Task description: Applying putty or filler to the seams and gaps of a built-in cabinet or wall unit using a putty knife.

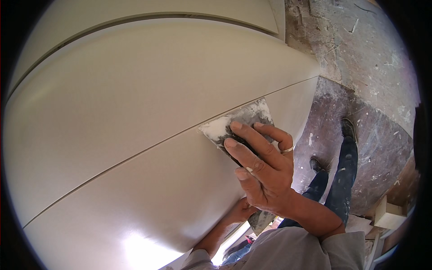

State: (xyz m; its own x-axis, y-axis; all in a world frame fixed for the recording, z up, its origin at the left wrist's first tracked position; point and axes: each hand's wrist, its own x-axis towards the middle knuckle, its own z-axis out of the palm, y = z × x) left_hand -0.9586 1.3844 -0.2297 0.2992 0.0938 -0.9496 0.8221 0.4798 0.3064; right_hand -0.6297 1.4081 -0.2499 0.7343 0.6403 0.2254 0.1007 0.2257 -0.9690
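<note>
My right hand (265, 166) grips a wide, flat putty knife (258, 112) with fingers spread over its blade. White filler smears the blade, and its edge lies along a thin dark seam in a large off-white panel (135, 90). Lower down, close to my body and partly behind the right wrist, my left hand (240, 211) is closed at the panel's near edge. A second flat grey blade smeared with filler (262, 220) juts out from it; its handle is hidden.
Another off-white panel (216, 8) lies beyond a dark gap at the top. To the right, my legs (339, 180) stand on a stained floor (378, 148) with white spatters. A pale box-shaped block (389, 213) sits at the lower right. Strong glare covers the panel's lower part.
</note>
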